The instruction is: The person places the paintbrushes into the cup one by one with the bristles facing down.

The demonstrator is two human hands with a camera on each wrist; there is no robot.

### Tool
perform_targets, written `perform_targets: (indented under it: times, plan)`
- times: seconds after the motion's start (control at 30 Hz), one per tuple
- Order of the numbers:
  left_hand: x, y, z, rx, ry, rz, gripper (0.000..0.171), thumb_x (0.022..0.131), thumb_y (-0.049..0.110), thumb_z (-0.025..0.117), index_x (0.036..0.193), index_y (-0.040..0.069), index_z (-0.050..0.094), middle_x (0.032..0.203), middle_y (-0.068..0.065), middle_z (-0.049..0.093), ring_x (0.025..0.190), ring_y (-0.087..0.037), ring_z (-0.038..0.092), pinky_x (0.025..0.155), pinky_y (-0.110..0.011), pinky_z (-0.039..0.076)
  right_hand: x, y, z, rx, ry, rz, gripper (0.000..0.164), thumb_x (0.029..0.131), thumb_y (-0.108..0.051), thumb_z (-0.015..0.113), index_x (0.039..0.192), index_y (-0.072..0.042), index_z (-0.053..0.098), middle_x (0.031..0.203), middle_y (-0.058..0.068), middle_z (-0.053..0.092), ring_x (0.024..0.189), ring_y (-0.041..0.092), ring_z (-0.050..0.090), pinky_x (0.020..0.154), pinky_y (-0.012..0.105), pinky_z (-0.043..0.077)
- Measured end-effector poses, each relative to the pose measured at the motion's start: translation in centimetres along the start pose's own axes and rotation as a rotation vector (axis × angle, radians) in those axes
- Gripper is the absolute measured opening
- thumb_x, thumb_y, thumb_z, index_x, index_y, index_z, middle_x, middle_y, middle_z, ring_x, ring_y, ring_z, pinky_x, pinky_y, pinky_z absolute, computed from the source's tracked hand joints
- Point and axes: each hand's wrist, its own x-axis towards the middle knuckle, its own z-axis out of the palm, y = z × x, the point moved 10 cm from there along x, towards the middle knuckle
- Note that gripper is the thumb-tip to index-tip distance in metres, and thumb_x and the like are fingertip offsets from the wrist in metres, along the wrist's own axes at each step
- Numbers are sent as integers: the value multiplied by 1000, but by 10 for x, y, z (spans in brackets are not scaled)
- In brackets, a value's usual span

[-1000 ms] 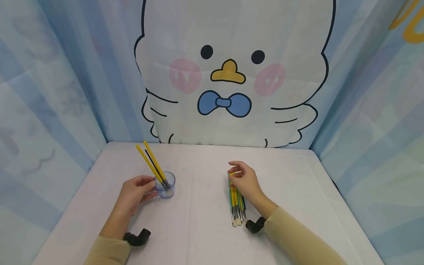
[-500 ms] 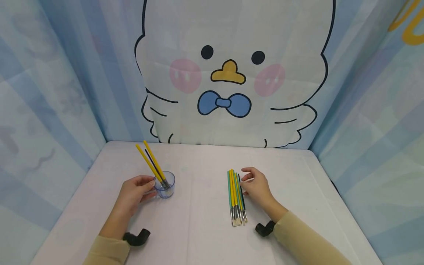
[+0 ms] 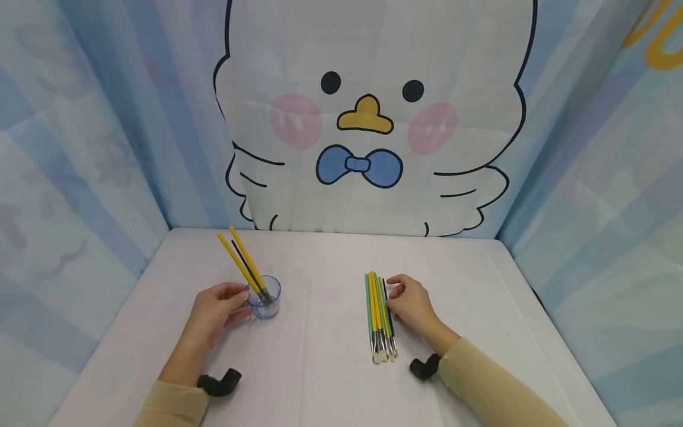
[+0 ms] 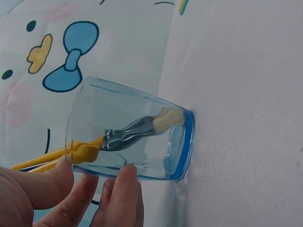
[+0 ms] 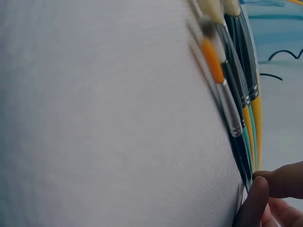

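Note:
My left hand (image 3: 216,308) holds a clear bluish plastic cup (image 3: 273,307) by its left side, thumb near the rim and fingers along the wall. Two yellow paintbrushes (image 3: 239,261) and a dark one lean left in it, bristles (image 4: 169,119) down at the base. Right of centre lies a row of paintbrushes (image 3: 376,317) with green, yellow and dark handles, bristles toward me. My right hand (image 3: 415,307) is at the row's right side. In the right wrist view its thumb and forefinger pinch the dark-handled paintbrush (image 5: 230,111), which has orange-tipped bristles.
A white cloth covers the table (image 3: 325,356). Behind it hangs a curtain (image 3: 368,201) printed with a cartoon bird, and striped blue curtains stand at both sides. A black curved piece (image 3: 221,384) sits at the left wrist, another (image 3: 425,367) at the right.
My right hand has moved from over the top of the brush row to its right side, where thumb and forefinger have closed on the dark paintbrush. The left hand and cup stay put.

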Motion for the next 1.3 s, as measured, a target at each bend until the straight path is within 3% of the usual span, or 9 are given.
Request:
perform_targets:
  times: [0.27,0.57,0.9,1.1,1.3]
  plan:
    - [-1,1,0,4,1,1,42,107,16,68,143,-4,60,124,-17,65,96,-13,72,83,-26,68,3,-2,0,-93,-4,19,46,85,3,78,129,-5,67,87,5,62,56,16,60,52,25,55]
    - [-3,1,0,5,2,-10,42,107,16,68,143,-4,60,124,-16,65,96,-13,72,82,-25,68,8,-9,1,-286,-10,34,46,83,-4,76,128,-4,69,80,4,65,65,18,58,59,26,44]
    - [-4,2,1,-3,2,-7,41,107,16,68,142,-4,61,122,-16,65,94,-13,73,82,-25,68,12,-14,2,-406,-22,52,43,83,-6,77,126,-4,70,93,8,69,77,22,61,65,29,47]
    - [-4,1,1,-6,4,-8,43,107,18,69,143,-3,60,123,-16,65,94,-13,74,82,-25,68,16,-15,2,-414,-51,73,39,83,-7,75,122,-6,72,107,11,72,83,24,62,67,30,49]
    - [-3,1,1,-13,7,-7,43,107,17,69,143,-4,60,123,-17,65,92,-12,74,82,-25,68,15,-13,0,-334,-67,120,40,86,-7,74,126,-7,70,102,10,70,79,22,63,62,26,49]
